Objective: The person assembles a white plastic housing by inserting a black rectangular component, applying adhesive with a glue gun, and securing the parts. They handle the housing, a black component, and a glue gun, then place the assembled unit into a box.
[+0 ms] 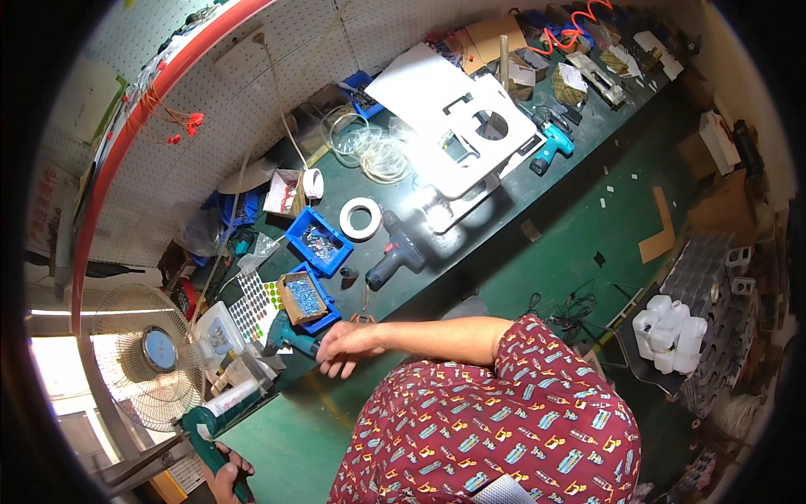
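At the lower left, my left hand (228,477) is closed round the handle of a dark green tool (201,430). A pale cylindrical section (233,398) extends from the tool toward the bench; its exact kind is unclear. My right arm reaches across from the right. My right hand (348,344) hangs at the bench's front edge, its fingers loosely bent and apart. They are beside the dark end of a teal cordless drill (290,335) lying there; whether they touch it I cannot tell. Beyond it, a cardboard box of blue-topped small parts (304,296) sits on a blue bin (327,320).
On the dark green bench (403,296) lie a dark drill (395,252), a tape roll (360,218), clear tubing (382,160), a white panel with cut-outs (470,139) and another teal drill (552,149). A fan (158,349) stands left. White jugs (669,333) stand right.
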A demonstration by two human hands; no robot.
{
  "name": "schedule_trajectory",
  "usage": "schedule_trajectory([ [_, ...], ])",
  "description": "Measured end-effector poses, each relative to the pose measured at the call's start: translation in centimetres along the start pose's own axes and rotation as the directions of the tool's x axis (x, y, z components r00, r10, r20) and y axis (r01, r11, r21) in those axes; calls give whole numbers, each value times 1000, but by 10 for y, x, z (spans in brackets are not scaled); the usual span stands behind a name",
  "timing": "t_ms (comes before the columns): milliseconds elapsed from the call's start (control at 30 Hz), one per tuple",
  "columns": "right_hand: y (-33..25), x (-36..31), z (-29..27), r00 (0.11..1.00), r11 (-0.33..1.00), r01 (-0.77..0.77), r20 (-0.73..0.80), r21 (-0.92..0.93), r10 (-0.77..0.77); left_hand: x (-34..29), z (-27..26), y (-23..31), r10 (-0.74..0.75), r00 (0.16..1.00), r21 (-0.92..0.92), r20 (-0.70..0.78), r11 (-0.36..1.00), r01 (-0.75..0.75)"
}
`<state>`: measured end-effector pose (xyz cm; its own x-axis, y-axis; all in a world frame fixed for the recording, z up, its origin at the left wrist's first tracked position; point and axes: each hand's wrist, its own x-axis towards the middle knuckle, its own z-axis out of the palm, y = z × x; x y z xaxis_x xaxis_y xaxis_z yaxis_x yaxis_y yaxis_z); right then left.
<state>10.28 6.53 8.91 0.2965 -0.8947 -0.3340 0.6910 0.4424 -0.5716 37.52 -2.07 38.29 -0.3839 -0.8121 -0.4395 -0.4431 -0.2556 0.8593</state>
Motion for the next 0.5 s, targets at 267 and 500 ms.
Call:
schedule_trajectory([
  [267, -42, -19, 15, 891, 614, 233, 88, 754, -446, 62, 88, -19, 310, 864, -501, 395, 862, -80],
  [500, -81, -35, -72, 767, 421, 597, -331, 683, -549, 135, 167, -22, 141, 813, -380, 565, 919, 105],
])
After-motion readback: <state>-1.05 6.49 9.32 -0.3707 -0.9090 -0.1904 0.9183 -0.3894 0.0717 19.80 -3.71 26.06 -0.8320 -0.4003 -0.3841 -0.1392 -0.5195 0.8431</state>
